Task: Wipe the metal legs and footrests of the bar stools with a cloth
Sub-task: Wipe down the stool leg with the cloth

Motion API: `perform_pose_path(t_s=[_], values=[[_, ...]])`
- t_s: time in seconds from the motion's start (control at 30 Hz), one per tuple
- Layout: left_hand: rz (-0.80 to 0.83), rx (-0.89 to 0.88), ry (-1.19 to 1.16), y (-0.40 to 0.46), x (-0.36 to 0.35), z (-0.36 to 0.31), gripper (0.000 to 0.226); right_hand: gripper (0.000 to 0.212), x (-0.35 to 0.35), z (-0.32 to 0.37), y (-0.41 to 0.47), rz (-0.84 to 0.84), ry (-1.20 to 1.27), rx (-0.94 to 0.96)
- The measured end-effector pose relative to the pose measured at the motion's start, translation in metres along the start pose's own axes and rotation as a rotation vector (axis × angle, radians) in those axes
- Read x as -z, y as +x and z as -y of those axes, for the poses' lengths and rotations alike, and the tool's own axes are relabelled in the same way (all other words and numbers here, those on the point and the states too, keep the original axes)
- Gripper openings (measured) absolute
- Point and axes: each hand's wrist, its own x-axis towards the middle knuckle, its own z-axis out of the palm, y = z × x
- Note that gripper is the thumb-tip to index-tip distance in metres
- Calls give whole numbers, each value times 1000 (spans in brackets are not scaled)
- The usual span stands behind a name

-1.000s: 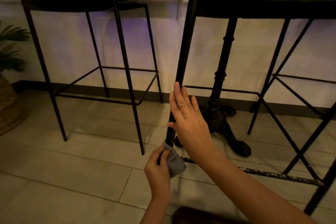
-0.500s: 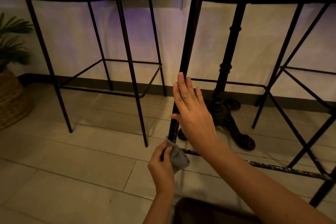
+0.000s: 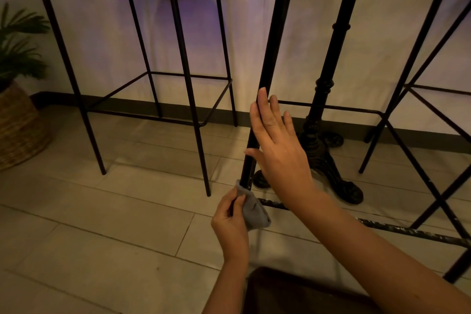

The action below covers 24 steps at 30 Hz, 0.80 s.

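A black metal stool leg (image 3: pixel 270 53) runs from the top centre down to the floor near me. My left hand (image 3: pixel 230 222) grips a grey cloth (image 3: pixel 253 209) wrapped around the leg's lower end, where the speckled front footrest (image 3: pixel 397 228) joins it. My right hand (image 3: pixel 277 150) lies flat with straight fingers against the leg higher up, fingertips at the level of the thin rear footrest (image 3: pixel 328 107). A second stool (image 3: pixel 183 58) stands to the left, its legs and footrest free of both hands.
A cast-iron table pedestal (image 3: pixel 321 140) stands just behind the near stool. More crossed stool legs (image 3: pixel 418 150) fill the right side. A wicker planter (image 3: pixel 19 127) with a palm sits at far left. The pale tiled floor (image 3: pixel 102 224) stretches out at lower left.
The view has tilted down, so the seats have left the top of the frame. My left hand and cloth stay low on the leg; my right hand stays flat against it.
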Motion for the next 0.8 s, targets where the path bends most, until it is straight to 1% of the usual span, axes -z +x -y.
perform_pose_path(t_s=[0.23,0.47,0.6,0.8], values=[[-24,79,-18,1,8,22,21,96,-5,9,-21,31,-26,38],[-8,56,26,1,14,31,22,96,-20,8,-33,62,-40,20],[-26,67,37,2,17,36,22,95,-22,9,-34,55,-30,10],[-35,41,26,1,10,30,19,97,-23,9,-33,63,-38,6]])
